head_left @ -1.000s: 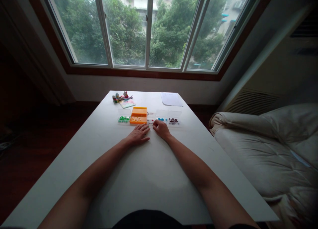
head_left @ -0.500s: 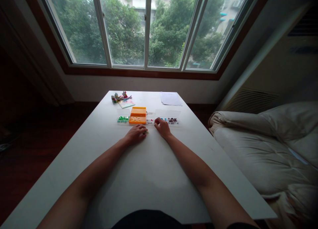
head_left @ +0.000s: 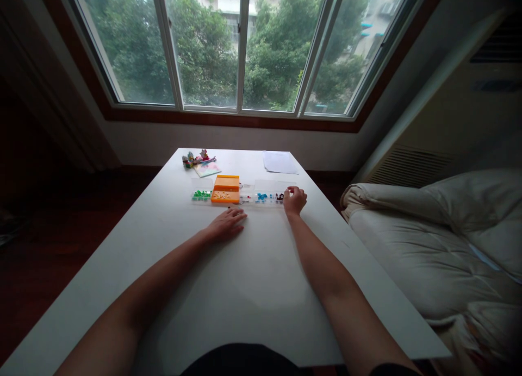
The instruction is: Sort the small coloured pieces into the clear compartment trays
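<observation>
My right hand (head_left: 295, 200) is over the right end of a clear compartment box (head_left: 266, 204). Its fingers are bent together at the small dark brown pieces (head_left: 279, 197); whatever they pinch is too small to make out. Small blue pieces (head_left: 261, 197) lie in the same box, left of the brown ones. My left hand (head_left: 227, 224) rests on the white table in front of an orange case (head_left: 227, 182), fingers stretched out and lying flat. A tiny dark spot shows by its knuckles. Anything under the palm is hidden.
Green pieces (head_left: 202, 194) fill part of a clear box left of the orange case. Small figures (head_left: 189, 160) and a coloured card (head_left: 207, 170) are at the table's far left. White paper sheets (head_left: 280, 162) lie far right. A pale sofa (head_left: 411, 245) stands right of the table (head_left: 253, 289).
My right hand has moved right, from the blue pieces to the brown ones. The fingers of my left hand have straightened, and the small yellowish piece beside them no longer shows.
</observation>
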### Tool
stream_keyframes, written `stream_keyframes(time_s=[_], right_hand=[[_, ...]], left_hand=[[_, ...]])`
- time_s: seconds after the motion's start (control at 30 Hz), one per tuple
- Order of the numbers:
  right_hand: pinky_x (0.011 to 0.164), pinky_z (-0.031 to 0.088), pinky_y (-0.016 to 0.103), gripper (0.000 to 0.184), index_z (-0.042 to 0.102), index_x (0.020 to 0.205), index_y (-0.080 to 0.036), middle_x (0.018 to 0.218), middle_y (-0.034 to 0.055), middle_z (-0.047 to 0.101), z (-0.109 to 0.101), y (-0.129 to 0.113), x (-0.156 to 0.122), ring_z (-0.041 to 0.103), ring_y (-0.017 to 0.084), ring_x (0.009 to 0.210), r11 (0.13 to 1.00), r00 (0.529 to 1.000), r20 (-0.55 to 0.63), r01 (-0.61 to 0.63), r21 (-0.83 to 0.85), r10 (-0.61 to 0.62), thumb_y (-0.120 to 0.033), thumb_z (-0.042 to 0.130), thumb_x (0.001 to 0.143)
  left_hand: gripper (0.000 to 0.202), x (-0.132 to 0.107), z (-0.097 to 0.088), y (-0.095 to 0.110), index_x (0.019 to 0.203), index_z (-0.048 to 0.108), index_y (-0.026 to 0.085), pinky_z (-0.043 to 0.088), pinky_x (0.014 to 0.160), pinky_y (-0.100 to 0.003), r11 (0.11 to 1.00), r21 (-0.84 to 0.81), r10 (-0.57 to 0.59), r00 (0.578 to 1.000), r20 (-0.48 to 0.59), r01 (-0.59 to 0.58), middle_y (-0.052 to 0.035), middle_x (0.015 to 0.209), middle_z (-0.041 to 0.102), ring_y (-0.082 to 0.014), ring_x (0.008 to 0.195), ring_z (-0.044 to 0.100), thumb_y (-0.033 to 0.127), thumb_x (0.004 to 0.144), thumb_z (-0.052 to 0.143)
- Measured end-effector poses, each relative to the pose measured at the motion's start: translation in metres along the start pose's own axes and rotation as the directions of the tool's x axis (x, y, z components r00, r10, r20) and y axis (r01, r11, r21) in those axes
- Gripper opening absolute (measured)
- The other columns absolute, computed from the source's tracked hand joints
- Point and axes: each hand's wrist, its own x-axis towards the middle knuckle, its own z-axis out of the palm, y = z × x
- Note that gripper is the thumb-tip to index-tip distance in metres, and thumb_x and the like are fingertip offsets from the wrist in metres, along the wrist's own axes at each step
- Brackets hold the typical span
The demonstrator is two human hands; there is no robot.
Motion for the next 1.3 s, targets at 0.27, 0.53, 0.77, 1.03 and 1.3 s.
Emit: stream_keyframes(time_s=[0.27,0.53,0.77,1.03,1.3], right_hand=[[0.086,0.037,0.038,0.021,0.067,0.095,-0.019,0.099,0.0113,0.062,0.007,-0.012,-0.012,0.048,0.027,0.094,0.998,0.998,0.052,0.039,0.053,-0.042,-0.019,0.047,0.088],[0.093,0.037,0.039,0.022,0.068,0.096,-0.018,0.098,0.0100,0.064,0.006,-0.041,-0.032,0.051,0.027,0.098,0.961,0.951,0.158,0.252,0.110,-0.267,-0.019,0.047,0.090],[0.091,0.037,0.036,0.020,0.068,0.095,-0.019,0.093,0.0076,0.067,0.006,-0.045,-0.035,0.055,0.025,0.091,0.930,0.910,0.198,0.348,0.115,-0.365,-0.018,0.049,0.090],[0.092,0.036,0.036,0.018,0.069,0.094,-0.019,0.089,0.0058,0.070,0.005,-0.051,-0.038,0.058,0.023,0.086,0.919,0.881,0.266,0.366,0.145,-0.392,-0.017,0.051,0.089],[0.091,0.037,0.036,0.018,0.069,0.095,-0.020,0.086,0.0048,0.070,0.004,-0.051,-0.039,0.059,0.023,0.086,0.899,0.844,0.309,0.407,0.161,-0.438,-0.016,0.052,0.089]], left_hand=[[0.054,0.002,0.005,-0.004,0.146,0.051,0.023,0.030,0.121,-0.055,1.000,-0.007,-0.027,0.999,-0.025,0.026,-0.0134,0.160,0.036,-0.0325,0.147,0.033,0.044,0.096,0.055],[0.035,0.003,-0.005,-0.001,0.127,0.066,0.027,0.046,0.108,-0.041,0.998,-0.057,-0.038,0.995,-0.092,0.032,-0.0096,0.129,0.061,-0.0259,0.122,0.055,0.036,0.096,0.054],[0.029,0.002,-0.008,-0.018,0.119,0.070,0.023,0.045,0.101,-0.048,0.956,-0.008,-0.284,0.916,-0.283,0.294,-0.0100,0.117,0.064,-0.0285,0.111,0.056,0.030,0.093,0.057],[0.032,0.002,-0.005,-0.022,0.118,0.073,0.024,0.045,0.101,-0.044,0.946,0.032,-0.298,0.905,-0.304,0.322,-0.0093,0.113,0.069,-0.0270,0.109,0.055,0.031,0.098,0.049],[0.039,0.005,-0.002,-0.018,0.131,0.066,0.023,0.038,0.116,-0.046,0.998,-0.021,-0.061,0.981,-0.185,0.058,-0.0058,0.136,0.064,-0.0252,0.131,0.049,0.022,0.096,0.049]])
